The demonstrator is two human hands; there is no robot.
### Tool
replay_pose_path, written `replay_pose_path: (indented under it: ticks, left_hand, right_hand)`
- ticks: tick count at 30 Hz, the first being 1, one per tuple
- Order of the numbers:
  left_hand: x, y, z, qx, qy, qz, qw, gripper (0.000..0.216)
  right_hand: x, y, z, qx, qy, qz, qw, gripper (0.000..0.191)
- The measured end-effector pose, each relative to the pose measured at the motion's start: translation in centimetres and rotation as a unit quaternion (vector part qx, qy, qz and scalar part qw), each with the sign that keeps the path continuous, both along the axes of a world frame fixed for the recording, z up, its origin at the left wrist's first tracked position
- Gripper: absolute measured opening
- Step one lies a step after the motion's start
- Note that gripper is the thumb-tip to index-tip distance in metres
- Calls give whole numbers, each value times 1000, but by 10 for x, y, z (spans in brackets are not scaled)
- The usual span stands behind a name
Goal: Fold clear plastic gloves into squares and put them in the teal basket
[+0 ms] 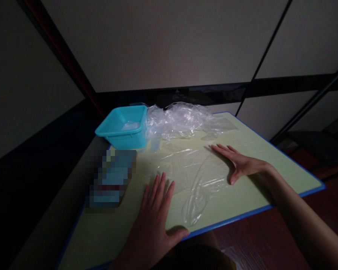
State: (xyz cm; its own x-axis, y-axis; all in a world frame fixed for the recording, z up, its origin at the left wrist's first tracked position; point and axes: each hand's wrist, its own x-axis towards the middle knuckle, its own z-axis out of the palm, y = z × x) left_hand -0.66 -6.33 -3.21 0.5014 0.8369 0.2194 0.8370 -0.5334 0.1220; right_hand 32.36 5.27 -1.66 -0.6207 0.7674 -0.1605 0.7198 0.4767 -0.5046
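A thin clear plastic sheet or bag [197, 180] lies flat on a pale green table top [273, 165] with a blue edge. My left hand [153, 217] rests palm down near the table's front edge, fingers spread, its fingertips at the sheet's left side. My right hand [239, 163] lies flat on the sheet's right side, fingers pointing left. Neither hand grips anything.
A turquoise plastic tub [124, 129] stands at the table's far left corner. A crumpled heap of clear plastic bags [180, 120] lies beside it at the back. A blurred rectangular item [111, 178] sits at the left edge. Dark walls surround the table; wooden floor shows at right.
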Motion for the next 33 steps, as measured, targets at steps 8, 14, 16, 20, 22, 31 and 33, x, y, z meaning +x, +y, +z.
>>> replay_pose_path:
  ticks: [8,14,16,20,22,31,33]
  left_hand:
    - [-4,2,13,-11,-14,-156,988,41]
    - [3,10,18,65,-94,-249,962,19]
    - [5,11,18,86,-110,-263,955,22]
    - [6,12,19,97,-104,-265,954,23]
    - [6,12,19,99,-103,-269,953,24]
    - [8,12,15,68,-118,-261,956,22]
    - [8,14,17,63,-135,-256,955,19]
  right_hand:
    - [4,-4,6,-14,93,-26,995,113]
    - [10,1,1,-5,193,-41,980,103]
    - [11,3,-1,-7,223,-47,974,100]
    - [11,3,-2,-18,246,-52,968,96]
    - [11,3,-3,-19,249,-52,967,95]
    - [11,2,-2,-29,250,-55,966,90]
    - [11,2,-2,-31,251,-56,966,89]
